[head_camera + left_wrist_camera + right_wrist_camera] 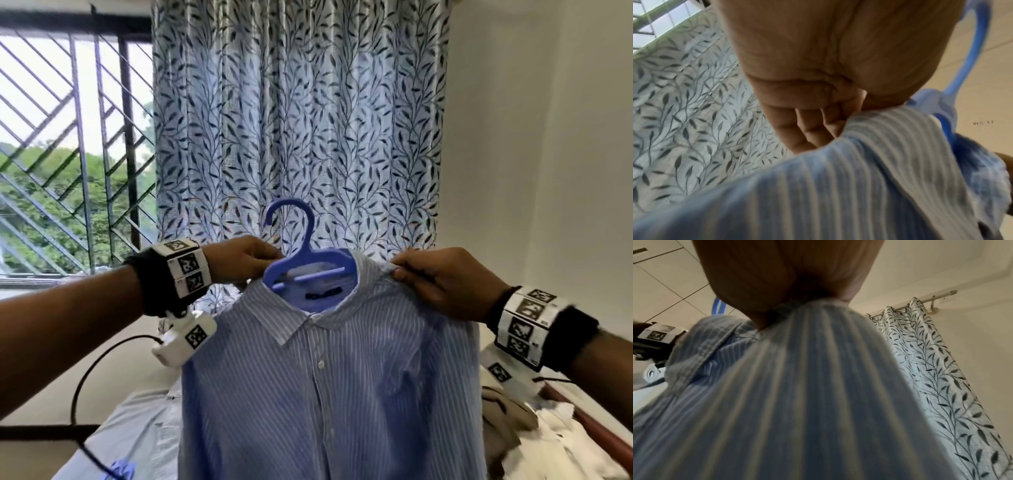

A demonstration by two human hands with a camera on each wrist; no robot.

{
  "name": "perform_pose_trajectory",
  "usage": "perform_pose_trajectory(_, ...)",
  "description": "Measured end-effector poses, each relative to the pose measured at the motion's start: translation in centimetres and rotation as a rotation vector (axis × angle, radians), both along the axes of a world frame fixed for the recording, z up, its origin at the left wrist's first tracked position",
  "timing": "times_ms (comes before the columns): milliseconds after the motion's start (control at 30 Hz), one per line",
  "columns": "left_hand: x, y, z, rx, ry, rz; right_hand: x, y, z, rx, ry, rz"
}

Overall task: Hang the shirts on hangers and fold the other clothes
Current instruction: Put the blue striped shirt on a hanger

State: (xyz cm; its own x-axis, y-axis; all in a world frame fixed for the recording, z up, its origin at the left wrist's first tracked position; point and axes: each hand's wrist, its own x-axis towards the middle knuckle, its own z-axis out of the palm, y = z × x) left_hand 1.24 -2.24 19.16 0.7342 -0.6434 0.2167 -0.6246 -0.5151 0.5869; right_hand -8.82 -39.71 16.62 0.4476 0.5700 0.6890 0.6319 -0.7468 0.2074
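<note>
Head view: striped shirt [325,377] held up in air w/ blue hanger [305,263] inside collar. Left hand [239,260] pinched shirt's shoulder by hanger; right hand [442,284] pinched other shoulder seam. Judged light, limp, prone to sliding off; best gripped at shoulder seams, hook kept free.

head view forward, wrist views upward, close, sharing striped shirt [329,387]
</note>
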Motion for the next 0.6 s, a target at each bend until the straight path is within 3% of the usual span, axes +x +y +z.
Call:
perform_pose_trajectory(133, 0.2, -1.2, 0.0, -0.271, -0.442, 0.085, 0.0, -0.3, -0.2, 0.093, 0.209, -0.038)
perform_pose_trajectory(233, -0.6, -2.4, -0.4, -0.365, -0.53, 0.068, -0.3, -0.2, -0.2, 0.164, 0.157, -0.031)
perform_pose_trajectory(300, -1.1, -2.2, -0.6, -0.39, -0.502, -0.024, -0.7, -0.4, -0.1, 0.235, 0.08, -0.004)
perform_pose_trajectory(367, -1.5, -1.2, -0.7, -0.322, -0.561, -0.053, -1.0, -0.5, -0.1, 0.303, 0.031, 0.011)
perform_pose_trajectory(500, -1.5, 0.7, -0.8, -0.044, -0.886, 0.087, -1.6, -0.5, -0.5, 0.39, 0.021, 0.038)
perform_pose_trajectory(600, -1.1, 1.5, -0.5, 0.059, -0.965, 0.152, -1.6, 0.1, -1.2, 0.448, -0.033, 0.064)
